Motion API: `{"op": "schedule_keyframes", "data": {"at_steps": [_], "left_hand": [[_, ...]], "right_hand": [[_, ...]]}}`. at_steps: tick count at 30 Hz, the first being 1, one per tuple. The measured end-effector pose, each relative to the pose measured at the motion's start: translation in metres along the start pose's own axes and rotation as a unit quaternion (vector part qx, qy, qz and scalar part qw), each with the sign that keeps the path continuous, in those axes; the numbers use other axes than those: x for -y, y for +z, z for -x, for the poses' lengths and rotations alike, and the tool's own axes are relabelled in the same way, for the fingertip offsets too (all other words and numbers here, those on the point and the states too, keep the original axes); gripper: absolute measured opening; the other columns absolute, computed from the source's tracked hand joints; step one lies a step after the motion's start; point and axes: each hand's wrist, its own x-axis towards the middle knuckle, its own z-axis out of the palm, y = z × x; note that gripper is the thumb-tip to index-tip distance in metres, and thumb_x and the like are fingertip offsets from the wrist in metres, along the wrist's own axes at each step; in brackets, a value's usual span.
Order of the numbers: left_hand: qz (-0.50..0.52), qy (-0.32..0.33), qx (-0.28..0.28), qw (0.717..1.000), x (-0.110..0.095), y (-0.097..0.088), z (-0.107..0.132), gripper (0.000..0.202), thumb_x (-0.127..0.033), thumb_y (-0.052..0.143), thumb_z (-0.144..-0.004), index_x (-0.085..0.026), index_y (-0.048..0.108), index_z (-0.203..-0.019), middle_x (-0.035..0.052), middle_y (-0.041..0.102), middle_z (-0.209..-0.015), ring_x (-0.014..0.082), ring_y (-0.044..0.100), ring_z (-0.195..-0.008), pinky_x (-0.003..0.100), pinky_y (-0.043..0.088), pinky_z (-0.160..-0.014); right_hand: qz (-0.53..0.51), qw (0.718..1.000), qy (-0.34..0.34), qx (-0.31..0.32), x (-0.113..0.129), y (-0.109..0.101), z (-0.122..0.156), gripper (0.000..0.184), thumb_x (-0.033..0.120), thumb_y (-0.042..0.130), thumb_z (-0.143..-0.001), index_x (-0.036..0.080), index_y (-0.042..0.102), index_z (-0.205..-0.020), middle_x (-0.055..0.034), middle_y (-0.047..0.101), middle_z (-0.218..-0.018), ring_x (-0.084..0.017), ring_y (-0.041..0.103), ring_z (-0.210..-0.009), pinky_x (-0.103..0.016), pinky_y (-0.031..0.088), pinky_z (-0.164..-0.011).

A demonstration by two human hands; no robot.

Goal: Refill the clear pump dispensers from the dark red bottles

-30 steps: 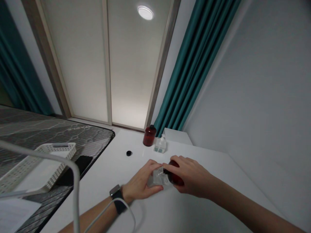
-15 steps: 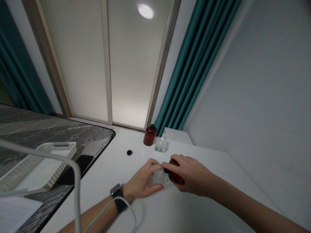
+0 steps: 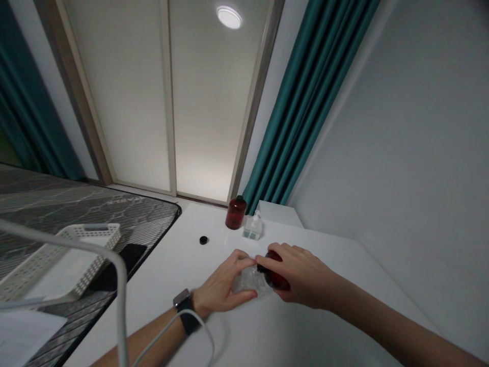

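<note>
Tipping an amber bottle [image 3: 277,275] toward a clear container [image 3: 249,281] between both hands

Closest in, the left hand [image 3: 219,285], a smartwatch [image 3: 182,310] on its wrist, pinches the clear container between curled fingers and thumb. The right hand [image 3: 300,275] wraps over the amber bottle, fingers closed around its body. That bottle lies tilted on its long axis, running sideways, its dark neck pointing left toward the container and the left hand, with the right hand the nearer to it. Fingers hide whether neck and container touch. Against the earlier frame, the hands have barely shifted. Beyond the fingertips sit a black cap [image 3: 204,240], a second, upright amber bottle [image 3: 236,212] and a clear pump bottle [image 3: 252,227] on the white table [image 3: 324,260]. Left of the hands lies a white plastic basket [image 3: 89,257].
</note>
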Motion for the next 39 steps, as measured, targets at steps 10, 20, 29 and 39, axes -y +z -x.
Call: {"op": "schedule_keyframes", "data": {"at_steps": [10, 20, 29, 39], "left_hand": [[0.002, -0.006, -0.001, 1.0, -0.0006, -0.0003, -0.0005, 0.056, -0.034, 0.066, -0.09, -0.025, 0.039, -0.138, 0.0104, 0.049, -0.118, 0.0262, 0.052, -0.108, 0.044, 0.05, -0.092], [0.009, 0.002, -0.006, 1.0, 0.0006, 0.0006, 0.0, 0.056, -0.035, 0.066, -0.09, -0.025, 0.039, -0.139, 0.0106, 0.049, -0.118, 0.026, 0.052, -0.108, 0.044, 0.049, -0.092], [0.007, -0.002, -0.005, 1.0, -0.0002, 0.0003, -0.0003, 0.055, -0.038, 0.066, -0.09, -0.024, 0.041, -0.137, 0.0109, 0.049, -0.117, 0.0264, 0.053, -0.107, 0.043, 0.051, -0.091], [0.008, 0.0, -0.004, 1.0, 0.0, -0.0003, -0.0002, 0.056, -0.036, 0.066, -0.09, -0.025, 0.04, -0.139, 0.0111, 0.049, -0.117, 0.0268, 0.053, -0.108, 0.043, 0.05, -0.091]], "right_hand": [[-0.001, 1.0, -0.002, -0.007, 0.0003, -0.0014, -0.0001, 0.055, 0.022, 0.064, -0.082, 0.029, 0.048, -0.134, -0.0101, 0.059, -0.114, -0.026, 0.058, -0.093, -0.037, 0.044, -0.072], [0.004, 1.0, 0.0, -0.001, -0.0001, -0.0003, -0.0002, 0.058, 0.021, 0.065, -0.079, 0.03, 0.047, -0.133, -0.0099, 0.059, -0.116, -0.026, 0.058, -0.093, -0.036, 0.044, -0.073], [-0.004, 1.0, -0.006, -0.008, -0.0007, -0.0009, 0.0006, 0.059, 0.02, 0.066, -0.078, 0.029, 0.048, -0.133, -0.0096, 0.059, -0.115, -0.025, 0.058, -0.092, -0.035, 0.043, -0.072], [-0.007, 1.0, -0.01, 0.003, -0.0031, -0.0016, -0.0012, 0.06, 0.021, 0.066, -0.078, 0.03, 0.048, -0.135, -0.0091, 0.058, -0.115, -0.024, 0.058, -0.091, -0.035, 0.043, -0.072]]}}
